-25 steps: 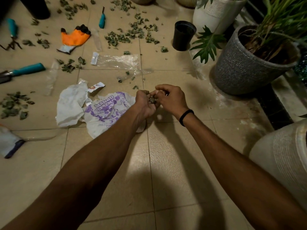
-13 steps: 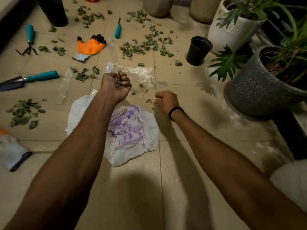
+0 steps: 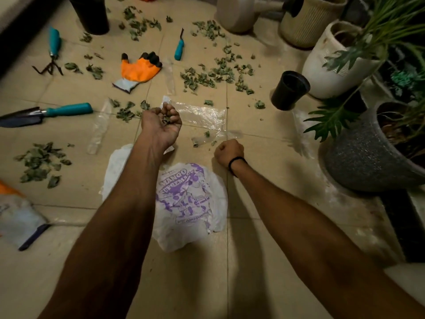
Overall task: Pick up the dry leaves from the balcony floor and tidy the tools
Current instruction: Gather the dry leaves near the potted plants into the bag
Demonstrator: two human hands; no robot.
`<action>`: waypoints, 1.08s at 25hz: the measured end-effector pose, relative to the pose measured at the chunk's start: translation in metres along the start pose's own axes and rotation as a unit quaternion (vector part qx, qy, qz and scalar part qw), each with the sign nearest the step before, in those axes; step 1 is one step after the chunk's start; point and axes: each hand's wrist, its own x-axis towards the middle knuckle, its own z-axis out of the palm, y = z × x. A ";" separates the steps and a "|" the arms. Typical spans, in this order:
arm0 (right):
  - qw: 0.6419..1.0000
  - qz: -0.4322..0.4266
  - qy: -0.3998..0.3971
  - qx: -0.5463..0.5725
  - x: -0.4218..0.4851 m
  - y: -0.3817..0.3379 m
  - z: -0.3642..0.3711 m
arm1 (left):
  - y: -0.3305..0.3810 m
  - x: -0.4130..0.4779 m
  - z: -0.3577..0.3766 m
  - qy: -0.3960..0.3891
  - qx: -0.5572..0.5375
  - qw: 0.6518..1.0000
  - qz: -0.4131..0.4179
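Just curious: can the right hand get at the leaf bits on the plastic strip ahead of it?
Probably yes: the right hand is right beside those leaf bits, with nothing between.

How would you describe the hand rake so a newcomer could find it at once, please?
Start at the tall black pot at the far left. Just left of it lies the hand rake, teal grip pointing away. Unlike the trowel and the small teal tool, it ends in splayed dark prongs.

The hands have parted: the left hand [image 3: 161, 126] has risen, cupping dry leaves [image 3: 166, 118]; the right hand [image 3: 228, 151] has dropped, curled, to the floor [image 3: 271, 171].
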 end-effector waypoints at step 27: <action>0.983 -0.137 -0.082 -0.091 0.077 -0.050 -0.009 | -0.011 0.034 -0.017 0.059 0.046 0.997 -0.025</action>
